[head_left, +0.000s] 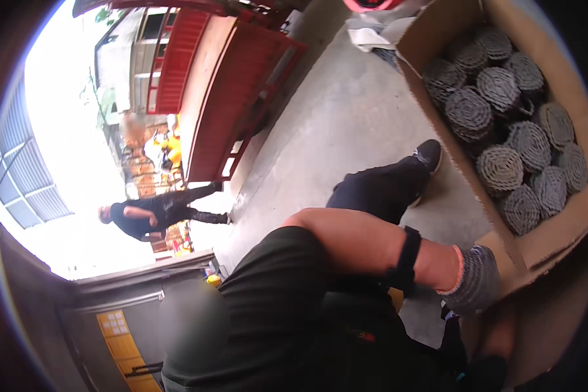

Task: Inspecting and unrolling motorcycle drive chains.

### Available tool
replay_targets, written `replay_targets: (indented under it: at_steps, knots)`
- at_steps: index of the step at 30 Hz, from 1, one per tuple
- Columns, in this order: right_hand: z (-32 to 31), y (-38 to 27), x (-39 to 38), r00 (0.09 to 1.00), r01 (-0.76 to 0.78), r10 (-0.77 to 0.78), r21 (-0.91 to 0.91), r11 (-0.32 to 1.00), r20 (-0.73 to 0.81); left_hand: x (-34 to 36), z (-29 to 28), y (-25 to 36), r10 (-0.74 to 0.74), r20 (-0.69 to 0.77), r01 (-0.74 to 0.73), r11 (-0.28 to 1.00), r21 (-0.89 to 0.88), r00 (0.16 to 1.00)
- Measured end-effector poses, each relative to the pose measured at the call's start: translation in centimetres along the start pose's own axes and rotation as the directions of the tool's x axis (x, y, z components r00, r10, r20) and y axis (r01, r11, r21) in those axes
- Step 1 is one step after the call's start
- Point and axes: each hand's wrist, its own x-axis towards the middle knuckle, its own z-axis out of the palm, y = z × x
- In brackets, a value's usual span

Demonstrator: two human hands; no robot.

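I cannot make out either of my own hands. Close in front, another person in a black shirt (pixel 261 307) has a grey-gloved hand (pixel 470 281) against the lower flap of a cardboard box (pixel 408 32) on the right. The box holds several grey, ridged coils (pixel 503 88), packed side by side. A bare forearm (pixel 493 333) at the lower right is partly in shadow, and I cannot tell whose it is. A dark-trousered leg (pixel 379 189) and shoe show beside the box on the concrete floor.
A red metal trailer or truck bed (pixel 255 91) stands at the upper left. A person in dark clothes (pixel 150 215) is at the bright doorway, sideways in the tilted picture. A yellow door (pixel 117 340) is at the lower left, and a pink object (pixel 372 5) at the top.
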Motion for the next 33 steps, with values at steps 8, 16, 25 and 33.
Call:
replay_targets:
  at_steps: [8,16,25,33]
  knots:
    - [0.1,1.5,-5.3,0.993,-0.018,0.012,-0.054,0.998,-0.120,0.9,1.0,-0.1,0.024,-0.029,-0.022,0.996,0.083,0.999]
    - [-1.7,3.9,-9.8,0.961,-0.205,0.155,-0.211,0.956,-0.229,-0.7,0.5,-0.5,0.009,-0.155,0.005,0.996,0.090,0.988]
    - [-12.6,-3.0,-23.2,0.708,-0.704,0.467,-0.480,0.524,-0.530,-0.4,-2.2,1.6,0.218,-0.374,-0.226,0.974,0.023,0.901]
    - [-9.3,-8.7,-9.7,0.303,0.103,0.937,0.984,0.149,-0.173,0.6,-2.5,5.3,0.151,-0.613,-0.473,0.782,-0.406,0.776]
